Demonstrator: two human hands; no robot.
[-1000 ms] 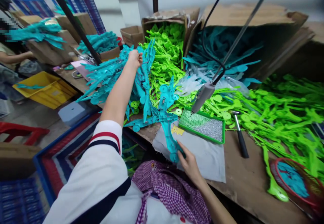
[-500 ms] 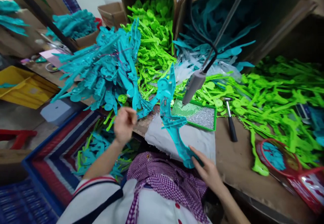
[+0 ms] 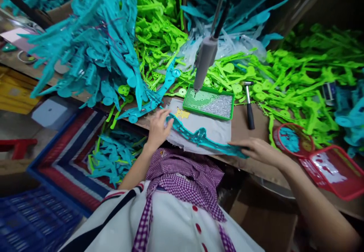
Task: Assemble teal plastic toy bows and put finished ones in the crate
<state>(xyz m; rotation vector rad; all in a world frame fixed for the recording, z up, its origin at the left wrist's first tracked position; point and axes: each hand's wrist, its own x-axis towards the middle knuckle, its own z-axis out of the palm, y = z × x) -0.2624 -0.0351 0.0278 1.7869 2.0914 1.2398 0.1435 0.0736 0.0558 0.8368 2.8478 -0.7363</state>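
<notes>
A long teal plastic shell piece (image 3: pixel 200 136) stretches sideways over a white cloth (image 3: pixel 218 130) at the table's front edge. My left hand (image 3: pixel 160 127) has its curled fingers and thumb on the piece's left end. At the other end, my right hand (image 3: pixel 254 150) grips it, fingers pointing left along the top. Behind the cloth stands a green tray (image 3: pixel 209 113) with a perforated plate and many small silvery screws. Over that tray hangs a grey electric screwdriver (image 3: pixel 205 60), its tip near the holes. Another teal piece (image 3: pixel 155 102) lies left of the tray.
Teal pieces (image 3: pixel 91 51) are heaped at left, lime green parts (image 3: pixel 284 88) behind and at right. A hammer (image 3: pixel 249 107) lies right of the tray. Red baskets (image 3: pixel 335 172) sit at the right edge. A blue-rimmed crate (image 3: pixel 68 149) with parts stands below, left.
The teal piece has swung from upright to lying sideways over the cloth. My left hand has come right onto its end. The camera view has shifted.
</notes>
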